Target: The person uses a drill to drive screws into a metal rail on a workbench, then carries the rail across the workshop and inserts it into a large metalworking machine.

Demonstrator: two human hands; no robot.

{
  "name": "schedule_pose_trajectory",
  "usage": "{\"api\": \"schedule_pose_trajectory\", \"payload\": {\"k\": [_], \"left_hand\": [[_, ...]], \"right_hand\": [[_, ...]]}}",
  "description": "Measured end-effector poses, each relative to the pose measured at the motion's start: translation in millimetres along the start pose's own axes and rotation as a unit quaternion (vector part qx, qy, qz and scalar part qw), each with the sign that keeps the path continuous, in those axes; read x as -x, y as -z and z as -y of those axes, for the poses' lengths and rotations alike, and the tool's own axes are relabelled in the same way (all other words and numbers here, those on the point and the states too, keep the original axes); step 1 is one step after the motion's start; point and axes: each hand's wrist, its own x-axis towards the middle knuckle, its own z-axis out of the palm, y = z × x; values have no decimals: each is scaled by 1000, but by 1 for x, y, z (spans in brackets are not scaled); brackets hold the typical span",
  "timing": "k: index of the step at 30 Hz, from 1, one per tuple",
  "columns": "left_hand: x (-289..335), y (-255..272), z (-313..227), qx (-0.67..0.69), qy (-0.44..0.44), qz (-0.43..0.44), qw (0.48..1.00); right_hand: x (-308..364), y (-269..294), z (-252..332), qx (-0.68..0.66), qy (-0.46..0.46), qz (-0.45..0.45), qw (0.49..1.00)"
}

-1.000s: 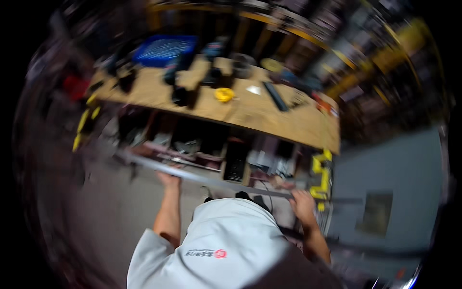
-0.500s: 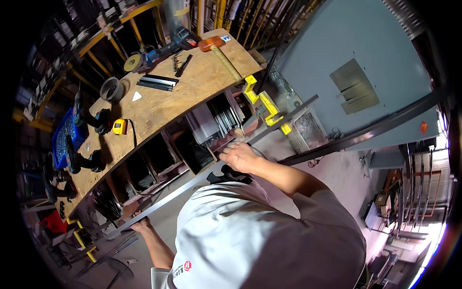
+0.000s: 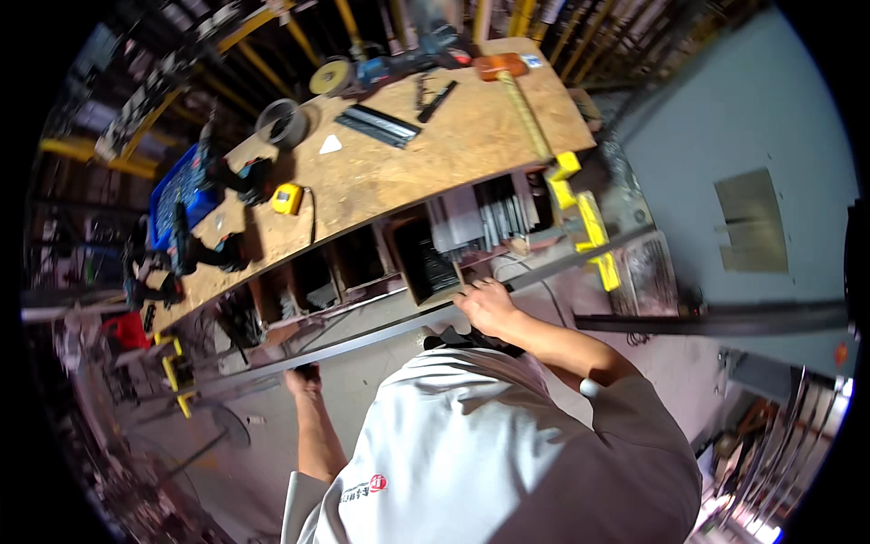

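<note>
Wooden workbench (image 3: 435, 172); red logo (image 3: 378, 482) on shirt (image 3: 489, 435); right hand (image 3: 488, 306) holds bar (image 3: 381, 335).

The workbench front (image 3: 417, 181) is free between tape measure (image 3: 287, 199) and mallet (image 3: 517, 102) — a long metal bar (image 3: 362, 340) lies across the approach.

Left hand (image 3: 304, 379) and right hand (image 3: 488, 306) on long grey bar (image 3: 381, 335)

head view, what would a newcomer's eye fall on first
A long metal bar spans the person's front, right hand on it, left hand at its lower edge. Beyond, a yellow tape measure sits on the wooden workbench, an orange-headed mallet near its right end.
</note>
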Motion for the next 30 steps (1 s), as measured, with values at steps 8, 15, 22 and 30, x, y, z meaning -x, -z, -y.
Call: {"api": "schedule_pose_trajectory", "payload": {"k": [8,15,22,30], "left_hand": [[124,-56,84,-46,10,-31,998],[185,-10,146,-203,3,-47,978],[242,60,200,-204,17,-196,959],[234,69,240,-225,23,-188,956]], "right_hand": [[-88,74,11,-62,57,103,991],[-309,116,-51,100,-66,-190,974],[-327,39,-48,178,22,-203,963],[-317,54,-42,66,21,-225,972]]}}
